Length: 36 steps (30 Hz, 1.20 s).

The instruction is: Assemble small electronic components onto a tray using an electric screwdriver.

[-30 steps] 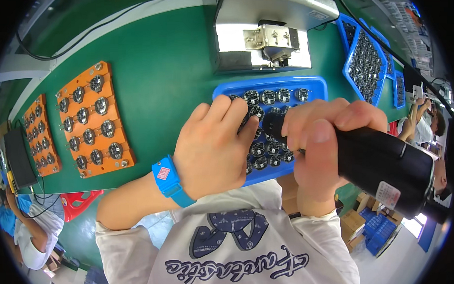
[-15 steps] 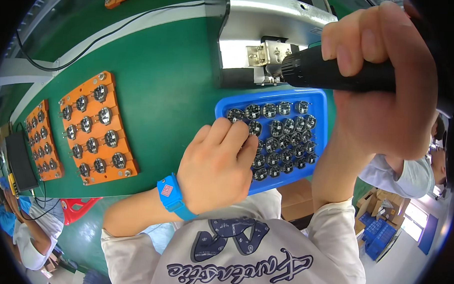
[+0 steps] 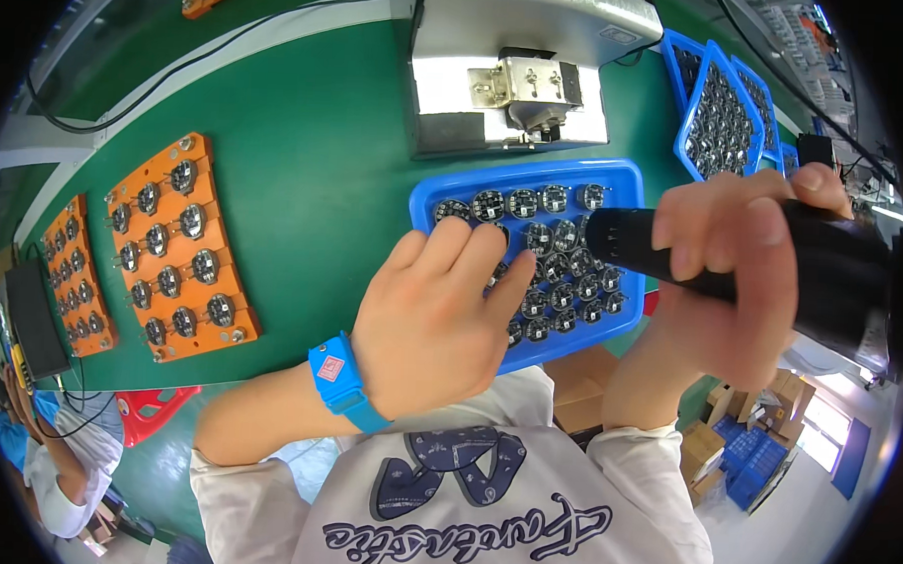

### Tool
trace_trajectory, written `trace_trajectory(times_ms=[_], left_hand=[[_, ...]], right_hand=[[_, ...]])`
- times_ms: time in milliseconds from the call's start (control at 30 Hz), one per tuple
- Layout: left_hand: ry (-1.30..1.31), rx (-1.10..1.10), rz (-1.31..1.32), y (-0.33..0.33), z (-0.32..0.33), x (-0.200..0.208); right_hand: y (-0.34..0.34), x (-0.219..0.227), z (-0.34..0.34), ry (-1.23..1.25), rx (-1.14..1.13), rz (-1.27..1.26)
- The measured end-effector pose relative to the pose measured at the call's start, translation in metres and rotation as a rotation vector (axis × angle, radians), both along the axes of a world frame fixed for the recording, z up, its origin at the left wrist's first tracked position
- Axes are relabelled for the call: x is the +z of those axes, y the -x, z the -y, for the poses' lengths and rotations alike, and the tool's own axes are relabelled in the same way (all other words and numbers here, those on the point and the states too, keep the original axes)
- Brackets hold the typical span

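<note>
My right hand [image 3: 735,277] is wrapped round a black electric screwdriver [image 3: 835,258], held almost level, its front end pointing left over the blue tray [image 3: 558,351]. Several small round circuit-board parts [image 3: 523,203] sit in rows in that tray. My left hand [image 3: 435,321], with a blue wrist strap [image 3: 337,379], reaches over the tray's left side. Its fingers curl down among the parts, and the fingertips are hidden, so what they grip cannot be seen. The screwdriver's very tip is hard to make out above the parts.
A metal machine [image 3: 533,86] stands just behind the tray. To the left lie two orange fixtures [image 3: 179,263] [image 3: 79,269] bearing round parts. More blue trays [image 3: 718,112] stand at the back right. A black cable [image 3: 179,98] runs along the far left. Another person's arm [image 3: 73,453] shows at left.
My right hand has brought the screwdriver away from the metal machine, down toward me and over the tray. My left hand stays at the tray. The whole view has shifted slightly.
</note>
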<state>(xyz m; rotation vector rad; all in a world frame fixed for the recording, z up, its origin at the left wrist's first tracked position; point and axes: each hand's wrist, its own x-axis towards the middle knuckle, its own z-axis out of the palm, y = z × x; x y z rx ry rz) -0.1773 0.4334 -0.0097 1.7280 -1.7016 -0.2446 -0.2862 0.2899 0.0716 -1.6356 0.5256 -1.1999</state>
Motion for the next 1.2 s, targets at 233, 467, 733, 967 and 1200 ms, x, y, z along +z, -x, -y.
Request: trace_trajectory(times_ms=[233,467,733,967,1200], left_hand=[[-0.035,0.024,0.119,0.013,0.015,-0.007],[-0.036,0.026,0.08,0.014,0.016,-0.008],[0.233,0.082,-0.119,-0.001,0.015,-0.001],[0.29,0.049,-0.133,-0.003,0.023,-0.001],[0.337,0.082,-0.235,-0.001,0.025,0.0]], right_hand=[[0.001,-0.012,-0.003,-0.05,-0.034,-0.022],[0.002,-0.018,0.001,-0.051,-0.053,0.0],[0.034,0.008,0.012,-0.143,0.175,0.187],[0.038,0.023,0.004,-0.132,0.204,0.233],[0.044,0.027,0.007,-0.12,0.335,0.279]])
